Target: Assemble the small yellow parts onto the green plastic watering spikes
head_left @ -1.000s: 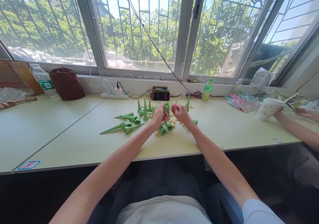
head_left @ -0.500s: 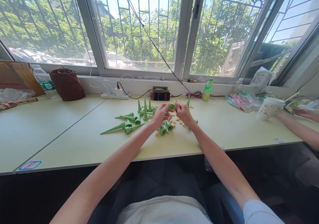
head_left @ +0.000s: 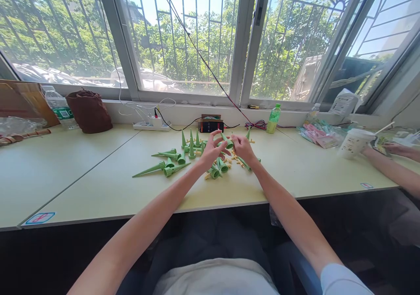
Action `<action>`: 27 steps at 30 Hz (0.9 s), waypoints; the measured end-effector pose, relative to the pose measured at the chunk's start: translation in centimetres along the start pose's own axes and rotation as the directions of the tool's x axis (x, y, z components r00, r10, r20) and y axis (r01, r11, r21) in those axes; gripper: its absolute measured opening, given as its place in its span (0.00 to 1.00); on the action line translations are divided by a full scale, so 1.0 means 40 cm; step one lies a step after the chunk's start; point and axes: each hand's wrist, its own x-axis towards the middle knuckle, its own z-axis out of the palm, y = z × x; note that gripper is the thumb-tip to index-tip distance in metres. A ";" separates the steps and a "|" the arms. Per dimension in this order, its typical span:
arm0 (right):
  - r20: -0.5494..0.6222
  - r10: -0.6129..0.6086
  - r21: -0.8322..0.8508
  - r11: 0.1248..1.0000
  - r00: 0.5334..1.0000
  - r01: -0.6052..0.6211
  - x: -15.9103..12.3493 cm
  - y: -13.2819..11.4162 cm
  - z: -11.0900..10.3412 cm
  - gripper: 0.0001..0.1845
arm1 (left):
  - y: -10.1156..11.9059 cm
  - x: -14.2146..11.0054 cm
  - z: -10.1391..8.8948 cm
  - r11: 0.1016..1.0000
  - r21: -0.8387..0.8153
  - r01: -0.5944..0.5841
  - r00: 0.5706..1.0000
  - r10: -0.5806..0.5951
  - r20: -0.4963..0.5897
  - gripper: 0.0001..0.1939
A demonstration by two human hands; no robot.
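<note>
Over the middle of the table, a green cone-shaped plastic watering spike point(head_left: 228, 144) is held up between my hands, tip up and tilted left. My left hand point(head_left: 212, 151) has its thumb and fingers curved around the spike's left side. The fingers of my right hand point(head_left: 243, 150) are pinched together at the spike's right side; what they hold is hidden. Below lie more green spikes point(head_left: 223, 166) and small yellow plastic pieces point(head_left: 235, 158). To the left, several spikes stand upright point(head_left: 191, 146), and others lie on their sides point(head_left: 149, 169).
On the table point(head_left: 108, 190), a phone point(head_left: 211, 126) leans near the window sill beside cables and a power strip point(head_left: 151, 126). A green bottle point(head_left: 273, 118) stands behind. To the right are plastic bags point(head_left: 323, 135), a white cup point(head_left: 356, 143) and another person's arms point(head_left: 383, 161).
The spike has turned from its open end facing me to tip up. My left fingers have spread and shifted around it; my right hand stays close beside it.
</note>
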 end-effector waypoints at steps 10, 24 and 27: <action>-0.017 0.026 0.051 0.998 1.000 -0.025 0.002 -0.001 0.003 0.30 | 0.004 -0.005 0.008 0.998 0.063 -0.005 1.000 0.007 -0.031 0.33; 0.099 0.066 0.280 0.956 0.993 -0.091 -0.006 0.000 0.020 0.29 | -0.004 0.003 0.009 0.990 0.047 0.130 0.989 -0.126 -0.079 0.29; 0.094 0.058 0.281 0.956 0.994 -0.083 -0.007 0.000 0.021 0.29 | -0.003 0.003 0.010 0.988 0.027 0.154 0.987 -0.152 -0.058 0.30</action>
